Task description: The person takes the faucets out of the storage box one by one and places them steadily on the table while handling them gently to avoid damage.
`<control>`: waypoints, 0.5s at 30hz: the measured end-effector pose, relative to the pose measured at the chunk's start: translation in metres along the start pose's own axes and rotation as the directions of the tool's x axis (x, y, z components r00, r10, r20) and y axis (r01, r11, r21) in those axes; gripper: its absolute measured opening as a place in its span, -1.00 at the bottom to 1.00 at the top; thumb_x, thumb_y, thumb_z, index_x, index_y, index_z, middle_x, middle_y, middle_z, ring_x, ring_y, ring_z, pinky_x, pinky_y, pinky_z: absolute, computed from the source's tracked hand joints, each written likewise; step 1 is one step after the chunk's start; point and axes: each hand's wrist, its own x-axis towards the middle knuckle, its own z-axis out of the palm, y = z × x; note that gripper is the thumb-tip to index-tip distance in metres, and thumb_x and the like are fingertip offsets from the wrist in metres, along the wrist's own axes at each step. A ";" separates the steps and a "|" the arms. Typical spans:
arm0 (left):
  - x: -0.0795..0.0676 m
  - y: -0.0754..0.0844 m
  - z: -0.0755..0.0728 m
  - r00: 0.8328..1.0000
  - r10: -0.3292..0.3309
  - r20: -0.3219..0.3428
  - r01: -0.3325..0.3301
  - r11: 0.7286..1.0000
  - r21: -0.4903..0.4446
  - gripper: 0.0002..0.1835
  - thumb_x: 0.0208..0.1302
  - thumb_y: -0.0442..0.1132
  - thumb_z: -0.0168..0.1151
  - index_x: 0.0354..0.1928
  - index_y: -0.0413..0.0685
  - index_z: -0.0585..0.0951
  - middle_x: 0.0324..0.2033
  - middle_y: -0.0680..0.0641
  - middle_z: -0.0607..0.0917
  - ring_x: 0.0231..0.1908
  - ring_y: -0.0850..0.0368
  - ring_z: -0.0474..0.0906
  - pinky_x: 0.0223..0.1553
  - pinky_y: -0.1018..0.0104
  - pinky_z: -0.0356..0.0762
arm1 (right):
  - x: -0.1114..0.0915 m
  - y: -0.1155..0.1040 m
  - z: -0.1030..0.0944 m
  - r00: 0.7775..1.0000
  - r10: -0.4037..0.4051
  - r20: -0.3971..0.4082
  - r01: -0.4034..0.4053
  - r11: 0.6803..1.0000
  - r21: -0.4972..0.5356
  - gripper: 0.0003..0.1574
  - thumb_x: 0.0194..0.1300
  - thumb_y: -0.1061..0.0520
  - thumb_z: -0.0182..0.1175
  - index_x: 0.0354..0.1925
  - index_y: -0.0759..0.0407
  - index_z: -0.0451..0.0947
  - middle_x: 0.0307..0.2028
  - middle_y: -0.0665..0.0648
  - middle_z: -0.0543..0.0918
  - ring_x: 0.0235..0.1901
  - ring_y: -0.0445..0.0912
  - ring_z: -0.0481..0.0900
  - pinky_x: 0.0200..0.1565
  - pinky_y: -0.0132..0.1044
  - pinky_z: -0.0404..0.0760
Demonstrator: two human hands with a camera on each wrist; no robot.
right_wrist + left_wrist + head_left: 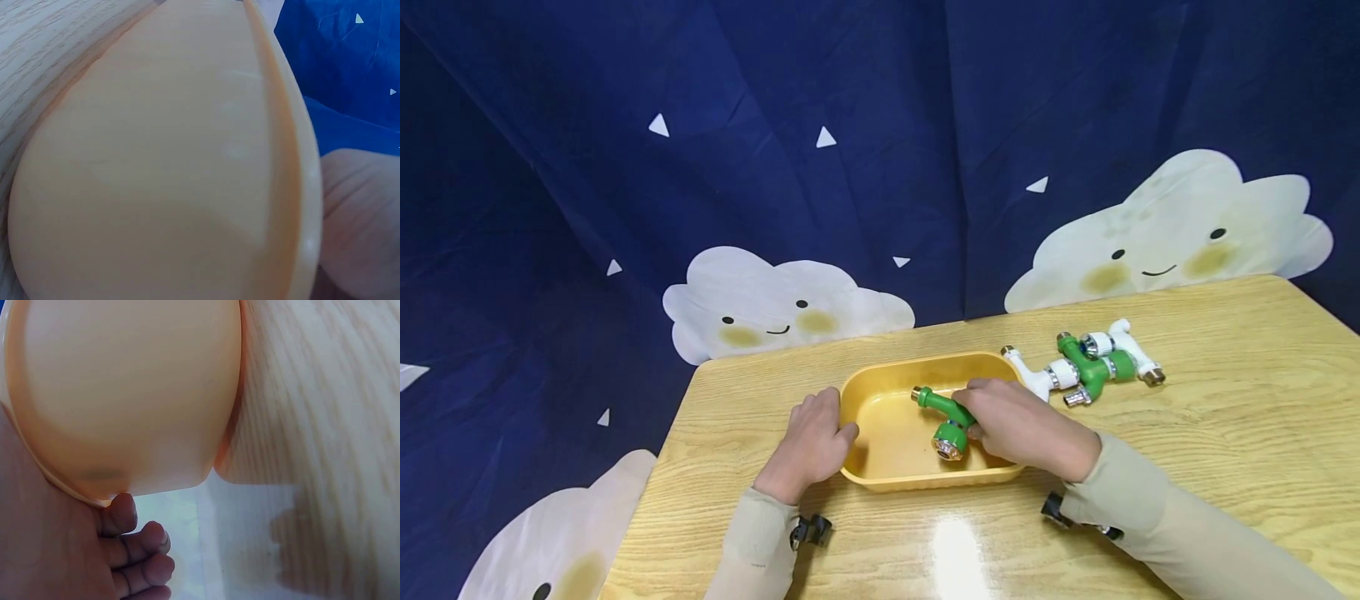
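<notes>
A yellow plastic basin (887,425) sits on the wooden table in the head view. My left hand (811,439) grips its left end, the thumb over the rim and the fingers outside. In the left wrist view, curled fingers (147,547) show beside the basin wall (131,394). Over the right part of the basin, my right hand (1015,421) holds a green plastic tap (951,412) with a brass threaded end pointing left. Its round green knob faces down toward me; the hand covers the rest. The basin's outer wall (144,137) hides most of that hand in the right wrist view.
Right of the basin, close to its rim, lie a white tap (1036,379), a green tap (1093,369) and another white tap (1131,346), close together. A dark blue curtain (865,125) with smiling clouds hangs behind the wooden table (1240,400).
</notes>
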 end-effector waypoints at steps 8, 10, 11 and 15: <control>-0.001 0.000 -0.001 1.000 0.000 0.005 0.000 1.000 0.005 -0.85 0.30 -0.16 0.06 -0.34 -0.04 0.35 -0.46 -0.03 0.33 -0.37 0.02 0.25 -0.20 0.22 0.16 | 0.000 0.000 -0.003 1.000 0.004 -0.006 -0.004 1.000 -0.005 -0.75 0.08 0.37 0.45 -0.29 0.13 0.66 -0.46 -0.01 0.56 -0.48 -0.19 0.40 -0.41 -0.36 0.45; -0.001 0.001 -0.001 1.000 0.000 0.006 0.000 1.000 0.004 -0.85 0.30 -0.16 0.05 -0.34 -0.05 0.35 -0.46 -0.03 0.33 -0.37 0.02 0.25 -0.20 0.22 0.15 | -0.001 0.000 -0.003 1.000 0.001 -0.010 -0.001 1.000 -0.002 -0.75 0.08 0.37 0.46 -0.28 0.14 0.67 -0.45 -0.01 0.57 -0.47 -0.20 0.40 -0.41 -0.37 0.45; -0.001 0.001 -0.001 1.000 -0.001 0.008 0.001 1.000 0.005 -0.85 0.30 -0.16 0.05 -0.33 -0.05 0.35 -0.46 -0.03 0.33 -0.37 0.02 0.25 -0.20 0.22 0.15 | -0.001 0.001 -0.004 1.000 0.001 -0.012 -0.001 1.000 0.000 -0.75 0.08 0.37 0.46 -0.28 0.14 0.67 -0.45 0.00 0.58 -0.47 -0.20 0.41 -0.41 -0.38 0.45; -0.001 0.001 -0.001 1.000 -0.004 0.010 0.004 1.000 0.008 -0.86 0.30 -0.16 0.04 -0.32 -0.06 0.36 -0.46 -0.04 0.34 -0.36 0.02 0.25 -0.19 0.21 0.15 | -0.001 0.001 -0.006 1.000 0.000 -0.018 0.000 1.000 -0.003 -0.75 0.08 0.36 0.48 -0.26 0.15 0.68 -0.43 0.01 0.61 -0.46 -0.21 0.44 -0.39 -0.38 0.50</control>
